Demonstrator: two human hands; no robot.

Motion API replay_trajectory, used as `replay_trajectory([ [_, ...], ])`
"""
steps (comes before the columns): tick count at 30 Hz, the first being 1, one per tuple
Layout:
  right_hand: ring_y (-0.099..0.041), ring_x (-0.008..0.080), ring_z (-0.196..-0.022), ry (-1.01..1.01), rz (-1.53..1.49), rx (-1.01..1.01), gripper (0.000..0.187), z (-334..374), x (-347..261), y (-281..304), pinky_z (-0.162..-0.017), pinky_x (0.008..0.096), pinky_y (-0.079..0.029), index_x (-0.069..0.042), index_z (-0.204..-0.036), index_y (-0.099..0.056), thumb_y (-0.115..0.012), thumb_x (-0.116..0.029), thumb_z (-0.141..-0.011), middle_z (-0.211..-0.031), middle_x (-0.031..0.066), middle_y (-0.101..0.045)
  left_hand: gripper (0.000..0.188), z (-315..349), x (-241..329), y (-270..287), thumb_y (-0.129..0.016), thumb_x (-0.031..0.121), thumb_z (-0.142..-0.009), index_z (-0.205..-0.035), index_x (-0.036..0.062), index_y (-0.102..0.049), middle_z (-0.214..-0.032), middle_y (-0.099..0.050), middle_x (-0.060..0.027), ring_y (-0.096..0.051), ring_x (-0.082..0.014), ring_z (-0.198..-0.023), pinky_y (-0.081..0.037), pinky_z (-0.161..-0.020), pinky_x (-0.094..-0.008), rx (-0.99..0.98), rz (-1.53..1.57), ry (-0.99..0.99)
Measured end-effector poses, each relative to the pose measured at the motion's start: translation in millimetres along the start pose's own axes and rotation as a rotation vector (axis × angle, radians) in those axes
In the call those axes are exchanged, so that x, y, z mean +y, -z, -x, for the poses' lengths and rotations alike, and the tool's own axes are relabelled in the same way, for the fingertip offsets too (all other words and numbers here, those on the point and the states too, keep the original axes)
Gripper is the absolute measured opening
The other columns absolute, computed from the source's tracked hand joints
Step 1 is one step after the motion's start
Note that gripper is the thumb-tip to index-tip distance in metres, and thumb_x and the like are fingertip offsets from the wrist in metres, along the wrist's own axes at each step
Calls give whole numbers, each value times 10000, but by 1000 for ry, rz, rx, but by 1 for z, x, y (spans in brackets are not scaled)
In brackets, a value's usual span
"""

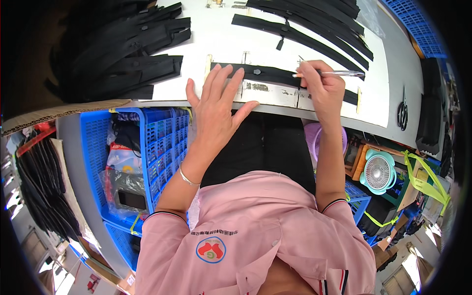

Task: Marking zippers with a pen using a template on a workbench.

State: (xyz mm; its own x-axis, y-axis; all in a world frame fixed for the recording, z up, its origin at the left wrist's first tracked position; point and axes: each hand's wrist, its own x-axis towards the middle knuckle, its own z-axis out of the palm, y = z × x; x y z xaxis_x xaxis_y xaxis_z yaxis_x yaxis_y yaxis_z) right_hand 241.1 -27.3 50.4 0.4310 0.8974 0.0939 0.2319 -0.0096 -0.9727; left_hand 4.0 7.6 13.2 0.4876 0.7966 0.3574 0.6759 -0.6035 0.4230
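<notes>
A black zipper strip (pixel 275 73) with a dark slider lies along the near edge of a white board (pixel 216 34). My left hand (pixel 216 98) rests on the strip's left end, fingers stretched out and spread. In my right hand (pixel 323 88) is a clear-barrelled pen (pixel 346 73), pinched in the fingers. Its tip points left, over the strip's right half, beside a dark line marked on the board. Whether the tip touches the strip, I cannot tell. Beyond it lies another black zipper strip (pixel 314 42), its pull tab hanging toward me.
Piled black zipper strips (pixel 142 69) cover the table's left side, and more strips (pixel 324 12) lie at the far right. Black scissors (pixel 402 113) rest near the right edge. Below the table stand a blue basket (pixel 145 162) and a small turquoise fan (pixel 377 172).
</notes>
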Motion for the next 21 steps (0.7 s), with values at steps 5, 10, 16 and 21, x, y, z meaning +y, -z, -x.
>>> replay_trajectory([
  [5, -569, 100, -609, 231, 72, -37, 199, -18, -11, -56, -627, 261, -443, -21, -913, -770, -739, -205, -982, -720, 22, -701, 668, 0, 0, 0, -778, 484, -888, -1438, 144, -612, -1446, -577, -75, -487, -283, -1430, -136, -1196, -643, 2, 7, 11],
  [10, -490, 200, -652, 226, 257, -140, 294, -30, 13, -76, -782, 348, -432, -62, -847, -779, -723, -321, -975, -638, 28, -645, 677, -1, 0, -3, -783, 488, -872, -1429, 141, -616, -1435, -582, -68, -499, -274, -1417, -135, -1196, -637, 28, 12, 12],
  [16, -471, 194, -676, 252, 301, -151, 287, -31, 16, -79, -766, 341, -414, -68, -840, -784, -743, -325, -963, -630, 18, -635, 678, 0, -1, -5, -786, 488, -866, -1423, 140, -619, -1426, -585, -62, -510, -269, -1406, -143, -1190, -643, 44, 16, 11],
  [21, -540, 111, -637, 313, 393, -203, 259, -30, 13, -77, -575, 285, -415, -7, -986, -780, -742, -262, -986, -696, 43, -645, 678, 2, -1, -6, -789, 487, -862, -1420, 140, -622, -1427, -585, -61, -514, -269, -1401, -149, -1185, -651, 54, 15, 10],
])
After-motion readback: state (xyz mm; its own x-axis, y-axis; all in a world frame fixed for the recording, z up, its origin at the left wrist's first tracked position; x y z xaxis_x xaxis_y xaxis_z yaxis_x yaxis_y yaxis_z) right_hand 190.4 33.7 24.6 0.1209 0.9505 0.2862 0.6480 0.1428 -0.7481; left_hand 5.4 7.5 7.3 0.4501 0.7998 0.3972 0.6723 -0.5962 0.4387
